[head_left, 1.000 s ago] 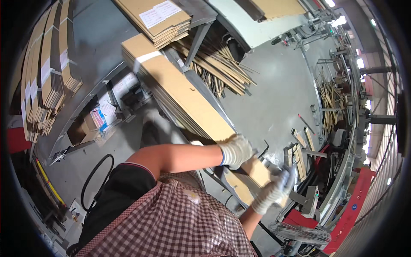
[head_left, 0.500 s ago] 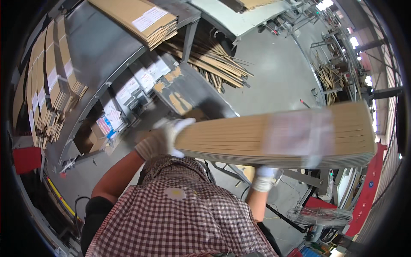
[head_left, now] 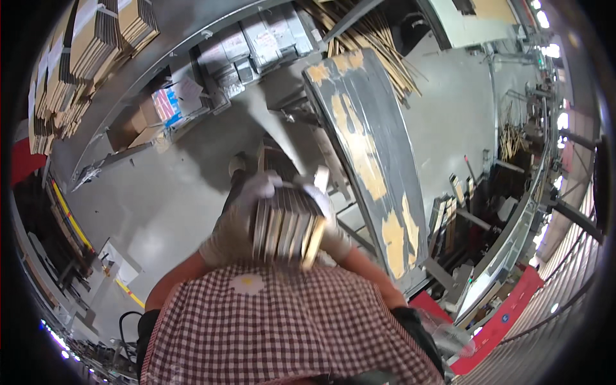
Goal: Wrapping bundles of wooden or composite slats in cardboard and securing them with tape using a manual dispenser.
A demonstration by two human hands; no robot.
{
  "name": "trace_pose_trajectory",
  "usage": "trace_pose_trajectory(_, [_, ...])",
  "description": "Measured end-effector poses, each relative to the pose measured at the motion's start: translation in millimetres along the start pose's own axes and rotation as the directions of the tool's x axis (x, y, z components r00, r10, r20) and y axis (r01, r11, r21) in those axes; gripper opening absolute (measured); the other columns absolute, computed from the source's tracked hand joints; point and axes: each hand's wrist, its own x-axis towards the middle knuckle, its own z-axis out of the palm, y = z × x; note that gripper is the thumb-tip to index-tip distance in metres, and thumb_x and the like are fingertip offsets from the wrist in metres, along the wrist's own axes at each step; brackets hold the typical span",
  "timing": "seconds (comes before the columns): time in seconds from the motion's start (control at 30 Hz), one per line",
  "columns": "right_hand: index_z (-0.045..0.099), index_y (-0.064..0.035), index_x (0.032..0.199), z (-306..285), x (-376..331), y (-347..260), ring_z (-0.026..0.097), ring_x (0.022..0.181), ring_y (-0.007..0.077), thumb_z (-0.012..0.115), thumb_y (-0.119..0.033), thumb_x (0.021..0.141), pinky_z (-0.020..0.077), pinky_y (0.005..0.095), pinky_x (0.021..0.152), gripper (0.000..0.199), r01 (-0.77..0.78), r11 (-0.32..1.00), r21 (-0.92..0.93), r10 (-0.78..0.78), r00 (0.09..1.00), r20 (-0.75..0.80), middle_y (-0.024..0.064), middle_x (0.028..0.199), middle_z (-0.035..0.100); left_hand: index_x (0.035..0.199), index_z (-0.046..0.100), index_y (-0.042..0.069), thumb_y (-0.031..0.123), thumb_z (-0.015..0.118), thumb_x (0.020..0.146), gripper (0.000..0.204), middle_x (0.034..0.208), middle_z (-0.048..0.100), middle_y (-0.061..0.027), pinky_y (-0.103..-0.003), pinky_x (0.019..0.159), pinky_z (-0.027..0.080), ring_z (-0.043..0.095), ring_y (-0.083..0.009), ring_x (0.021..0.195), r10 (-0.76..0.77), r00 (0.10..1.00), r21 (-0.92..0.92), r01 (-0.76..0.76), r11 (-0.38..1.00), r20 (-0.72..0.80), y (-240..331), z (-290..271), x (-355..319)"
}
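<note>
Close in front of my checked apron [head_left: 282, 314] I hold a bundle of brown cardboard sheets [head_left: 287, 232], turned so that its layered end edges face me. My left hand [head_left: 247, 202], in a pale glove, grips the bundle's left side. On its right side is my right hand [head_left: 328, 215], gloved too. Both hands are somewhat blurred, and part of their fingers lies hidden by the cardboard. Just to the right of the bundle stands a long narrow bench [head_left: 366, 147], its dark covering worn through to tan patches.
Stacks of cardboard [head_left: 96, 48] sit on the metal table at the upper left. Beneath it are an opened carton [head_left: 138, 122] and grey boxes with papers [head_left: 266, 42]. Long cardboard strips [head_left: 385, 48] lie behind the bench. A red panel [head_left: 507, 327] is at the lower right.
The cardboard bundle has swung from lying long across to the right to end-on before my apron. My right hand has come in to its right side. The view has shifted, showing the whole bench.
</note>
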Motion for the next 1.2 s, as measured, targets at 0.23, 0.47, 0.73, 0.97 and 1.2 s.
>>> trace_pose_trajectory(0.23, [0.057, 0.0039, 0.125, -22.1, 7.9, 17.1, 0.061, 0.108, 0.0327, 0.066, -0.02, 0.092, 0.0476, 0.0434, 0.098, 0.041, 0.382, 0.876, -0.295, -0.363, 0.924, 0.12, 0.018, 0.113, 0.065, 0.139, 0.04, 0.009, 0.031, 0.089, 0.073, 0.085, 0.133, 0.056, -0.022, -0.06, 0.113, 0.035, 0.051, -0.0427, 0.13, 0.016, 0.999, 0.055, -0.014, 0.998, -0.05, -11.1, 9.3, 7.4])
trace_pose_trajectory(0.47, [0.047, 0.0023, 0.136, -29.8, 9.4, 42.4, 0.06, 0.112, 0.0431, 0.077, -0.025, 0.079, 0.0469, 0.0496, 0.098, 0.07, 0.378, 0.834, -0.401, -0.316, 0.924, 0.214, 0.0241, 0.124, 0.062, 0.139, 0.041, 0.007, 0.033, 0.094, 0.065, 0.096, 0.135, 0.054, -0.0231, -0.056, 0.111, 0.04, 0.051, -0.046, 0.13, -0.022, 0.999, 0.108, 0.026, 0.994, -0.044, -9.1, 6.5, -6.7])
trace_pose_trajectory(0.73, [0.05, -0.0026, 0.137, -1.1, 42.5, 36.4, 0.055, 0.123, 0.034, 0.07, -0.021, 0.086, 0.0442, 0.0466, 0.104, 0.058, 0.43, 0.875, -0.222, -0.36, 0.885, 0.295, 0.0188, 0.133, 0.057, 0.154, 0.032, 0.006, 0.034, 0.082, 0.083, 0.091, 0.144, 0.052, -0.0136, -0.036, 0.114, 0.038, 0.049, -0.0241, 0.135, -0.16, 0.987, 0.122, 0.155, 0.98, 0.028, -4.7, -12.1, 7.5])
trace_pose_trajectory(0.97, [0.037, -0.0083, 0.153, -125.8, -89.5, -158.4, 0.044, 0.136, 0.0329, 0.062, -0.046, 0.093, 0.0388, 0.0522, 0.114, 0.075, 0.578, 0.443, -0.685, -0.859, 0.492, -0.14, 0.0141, 0.151, 0.044, 0.116, 0.068, 0.007, 0.03, 0.076, 0.086, 0.038, 0.124, 0.064, -0.0175, -0.048, 0.106, 0.048, 0.06, -0.0363, 0.12, 0.58, 0.728, -0.005, -0.622, 0.783, 0.365, 77.7, 86.3, 89.4])
trace_pose_trajectory(1.2, [0.04, -0.0115, 0.152, -223.0, -215.3, -279.3, 0.041, 0.138, 0.0321, 0.053, -0.045, 0.097, 0.0414, 0.0548, 0.112, 0.065, 0.549, 0.26, -0.794, -0.766, -0.383, -0.516, 0.014, 0.15, 0.043, 0.148, 0.043, 0.004, 0.04, 0.082, 0.084, 0.083, 0.151, 0.045, -0.021, -0.049, 0.115, 0.037, 0.047, -0.0345, 0.136, -0.147, 0.828, -0.079, 0.225, 0.971, 0.541, -26.9, 125.2, 95.3])
